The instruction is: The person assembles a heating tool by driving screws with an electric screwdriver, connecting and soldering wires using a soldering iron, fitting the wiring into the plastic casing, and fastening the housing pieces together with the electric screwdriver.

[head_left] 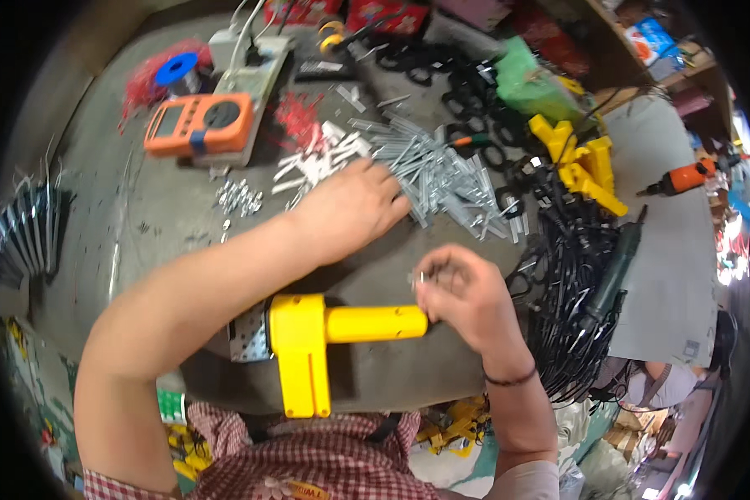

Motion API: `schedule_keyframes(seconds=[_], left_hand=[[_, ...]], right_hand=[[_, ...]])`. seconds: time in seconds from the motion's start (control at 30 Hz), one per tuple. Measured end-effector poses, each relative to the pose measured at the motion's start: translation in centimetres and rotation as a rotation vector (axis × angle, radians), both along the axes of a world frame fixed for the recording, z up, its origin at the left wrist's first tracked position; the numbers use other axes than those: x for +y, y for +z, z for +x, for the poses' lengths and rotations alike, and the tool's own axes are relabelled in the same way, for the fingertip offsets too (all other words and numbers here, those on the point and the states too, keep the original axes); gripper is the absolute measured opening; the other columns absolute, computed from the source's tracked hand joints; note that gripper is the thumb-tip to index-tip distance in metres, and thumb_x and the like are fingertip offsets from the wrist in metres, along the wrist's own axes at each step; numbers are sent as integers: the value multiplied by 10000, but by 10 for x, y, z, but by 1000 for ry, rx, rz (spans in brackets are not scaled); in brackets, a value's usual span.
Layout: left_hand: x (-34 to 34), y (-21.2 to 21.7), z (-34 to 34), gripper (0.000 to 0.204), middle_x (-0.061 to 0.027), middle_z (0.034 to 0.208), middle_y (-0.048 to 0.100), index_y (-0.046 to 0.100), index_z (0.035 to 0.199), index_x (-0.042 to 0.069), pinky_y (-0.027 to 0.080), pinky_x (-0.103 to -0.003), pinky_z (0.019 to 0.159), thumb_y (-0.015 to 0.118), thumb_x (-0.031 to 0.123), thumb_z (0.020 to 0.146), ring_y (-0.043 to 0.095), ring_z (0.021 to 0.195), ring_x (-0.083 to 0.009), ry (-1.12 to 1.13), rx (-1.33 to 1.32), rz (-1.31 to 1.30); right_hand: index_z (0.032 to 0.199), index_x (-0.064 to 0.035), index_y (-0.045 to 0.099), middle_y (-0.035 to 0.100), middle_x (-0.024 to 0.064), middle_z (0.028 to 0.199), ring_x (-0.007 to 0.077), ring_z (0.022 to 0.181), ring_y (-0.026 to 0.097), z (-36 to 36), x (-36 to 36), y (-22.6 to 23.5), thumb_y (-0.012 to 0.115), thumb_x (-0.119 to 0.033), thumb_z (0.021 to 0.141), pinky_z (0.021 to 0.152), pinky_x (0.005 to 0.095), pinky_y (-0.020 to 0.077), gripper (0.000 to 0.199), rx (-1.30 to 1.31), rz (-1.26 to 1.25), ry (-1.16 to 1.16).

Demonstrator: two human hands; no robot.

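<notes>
My left hand (350, 208) reaches across to the heaps, its fingers curled down at the edge of a pile of clear tubes (437, 171) and beside short white tubes (321, 162). Its fingertips are hidden, so what they hold, if anything, does not show. A yellow plastic housing with a round handle (375, 323) lies in front of me, a perforated metal plate (252, 333) at its left end. Just above the handle's right end is my right hand (471, 300), thumb and forefinger pinched on something small and shiny, too small to name.
An orange multimeter (200, 125), a blue spool (177, 73) and a power strip (262, 92) stand at far left. Small metal parts (240, 198) lie nearer. Black cables (571, 292) and yellow plastic parts (587, 162) fill the right; an orange-handled screwdriver (687, 177) rests beyond.
</notes>
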State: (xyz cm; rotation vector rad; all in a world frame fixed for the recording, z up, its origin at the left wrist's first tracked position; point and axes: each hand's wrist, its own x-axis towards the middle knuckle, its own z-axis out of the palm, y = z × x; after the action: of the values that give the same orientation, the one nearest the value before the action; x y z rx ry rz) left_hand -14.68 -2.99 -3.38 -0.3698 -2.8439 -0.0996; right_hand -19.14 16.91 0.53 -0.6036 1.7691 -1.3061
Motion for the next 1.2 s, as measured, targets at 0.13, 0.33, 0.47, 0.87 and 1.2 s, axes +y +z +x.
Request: schedule_keyframes(seconds=[0.13, 0.33, 0.47, 0.87, 1.2], left_hand=[[5, 23, 39, 211, -110, 820, 520, 536, 886, 39, 448, -381, 751, 607, 75, 690, 531, 849, -306, 116, 168, 379], [27, 61, 172, 195, -88, 796, 609, 596, 872, 50, 494, -322, 627, 689, 71, 702, 617, 728, -250, 122, -253, 1032], [48, 38, 214, 241, -78, 839, 604, 612, 902, 50, 494, -321, 642, 689, 36, 674, 608, 754, -235, 242, -374, 1177], [70, 22, 223, 241, -65, 845, 591, 627, 880, 58, 490, -302, 661, 717, 74, 656, 589, 757, -227, 288, -174, 1122], [55, 20, 201, 290, -90, 1064, 583, 572, 921, 92, 414, -433, 867, 663, 264, 706, 544, 1008, -258, 94, 172, 370]], right_hand=[[938, 1, 560, 585, 0, 806, 39, 715, 531, 68, 17, 17, 609, -43, 817, 643, 200, 442, 138, -434, -14, 299], [941, -1, 555, 591, 19, 789, 45, 691, 542, 86, 22, 2, 629, -56, 801, 640, 223, 468, 168, -354, 126, 376], [933, -13, 548, 605, 66, 784, 129, 671, 590, 94, 15, 15, 637, -68, 784, 623, 265, 481, 183, 18, 135, 479], [865, -48, 608, 595, 104, 835, 282, 795, 585, 41, -60, -3, 594, -53, 748, 696, 350, 473, 118, 913, -226, 463], [1116, -7, 528, 590, 191, 946, 269, 922, 572, 61, -46, 2, 507, -128, 748, 792, 324, 465, 388, 1415, -198, 694]])
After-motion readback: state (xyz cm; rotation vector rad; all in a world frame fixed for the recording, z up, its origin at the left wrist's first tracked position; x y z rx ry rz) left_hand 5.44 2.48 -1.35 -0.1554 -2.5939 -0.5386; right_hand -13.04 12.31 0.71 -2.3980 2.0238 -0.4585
